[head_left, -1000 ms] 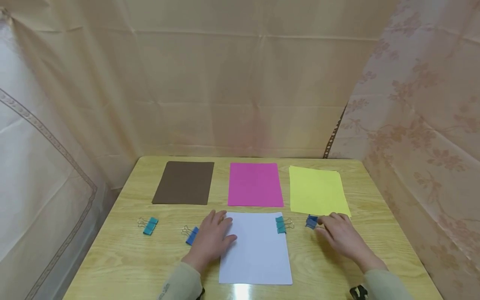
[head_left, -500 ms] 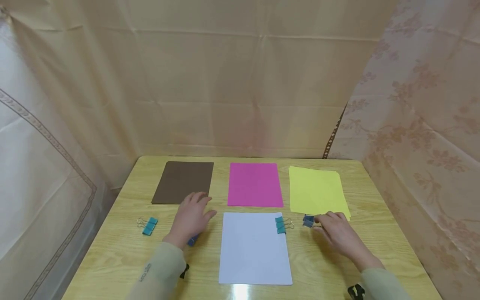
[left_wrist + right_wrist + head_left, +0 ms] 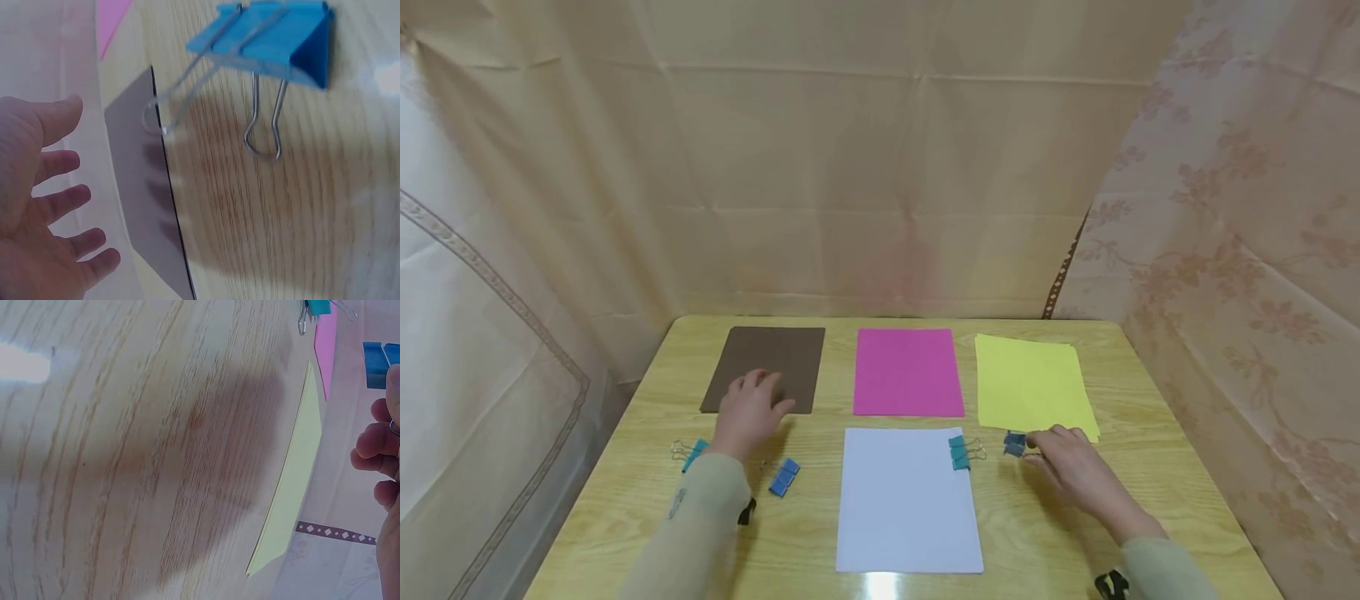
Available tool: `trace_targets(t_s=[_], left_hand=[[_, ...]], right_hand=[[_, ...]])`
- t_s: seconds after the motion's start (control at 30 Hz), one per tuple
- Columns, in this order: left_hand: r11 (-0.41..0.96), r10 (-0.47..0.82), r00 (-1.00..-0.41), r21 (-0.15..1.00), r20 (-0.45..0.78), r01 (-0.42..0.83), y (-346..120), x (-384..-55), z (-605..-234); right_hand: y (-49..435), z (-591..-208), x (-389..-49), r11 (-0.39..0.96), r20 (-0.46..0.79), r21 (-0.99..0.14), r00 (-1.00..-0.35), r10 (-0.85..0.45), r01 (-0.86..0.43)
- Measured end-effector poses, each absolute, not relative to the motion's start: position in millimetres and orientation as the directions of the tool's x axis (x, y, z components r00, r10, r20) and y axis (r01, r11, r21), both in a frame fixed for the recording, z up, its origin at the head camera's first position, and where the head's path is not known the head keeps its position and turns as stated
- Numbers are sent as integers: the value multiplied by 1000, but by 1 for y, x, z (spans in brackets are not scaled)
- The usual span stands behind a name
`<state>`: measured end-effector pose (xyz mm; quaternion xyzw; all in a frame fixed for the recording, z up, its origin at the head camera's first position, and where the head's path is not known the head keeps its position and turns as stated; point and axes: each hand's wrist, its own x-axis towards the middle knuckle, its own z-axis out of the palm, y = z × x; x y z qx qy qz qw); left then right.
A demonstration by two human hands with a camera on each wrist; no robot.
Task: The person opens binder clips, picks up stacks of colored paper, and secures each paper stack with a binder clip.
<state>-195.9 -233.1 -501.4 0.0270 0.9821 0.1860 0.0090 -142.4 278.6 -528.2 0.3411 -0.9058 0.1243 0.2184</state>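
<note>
My left hand (image 3: 748, 417) hovers over the near part of the dark brown paper stack (image 3: 790, 358). Its fingers are spread and hold nothing, as the left wrist view shows. My right hand (image 3: 1075, 468) pinches a dark blue binder clip (image 3: 1015, 443) by its wire handles, near the lower edge of the yellow paper stack (image 3: 1033, 379). Between the hands lies a white paper stack (image 3: 910, 504), with a teal binder clip (image 3: 959, 452) on its upper right edge. Just right of my left forearm rests a blue binder clip (image 3: 784, 478), seen large in the left wrist view.
A magenta paper stack (image 3: 907, 372) lies at the back middle of the wooden table (image 3: 1150, 433). At the left, a second teal clip (image 3: 695, 454) is partly covered by my sleeve. Cloth curtains (image 3: 880, 183) hang behind the table and at both sides.
My left hand has lifted off the white paper's left edge and moved left and away toward the brown stack, uncovering the blue clip. My right hand with its clip has shifted slightly left.
</note>
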Motion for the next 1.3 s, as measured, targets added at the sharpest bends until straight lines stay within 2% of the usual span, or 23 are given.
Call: trace_targets(t_s=[0.47, 0.93, 1.3], left_hand=[[910, -72, -988, 398, -134, -121, -267, -226, -518], [852, -190, -954, 445, -231, -277, -295, -229, -535], [883, -230, -938, 350, -260, -314, -296, -227, -542]], right_hand=[[284, -531, -141, 748, 474, -82, -686, -552, -659], [284, -531, -140, 737, 478, -86, -677, -560, -671], [286, -531, -138, 762, 448, -76, -705, -550, -643]])
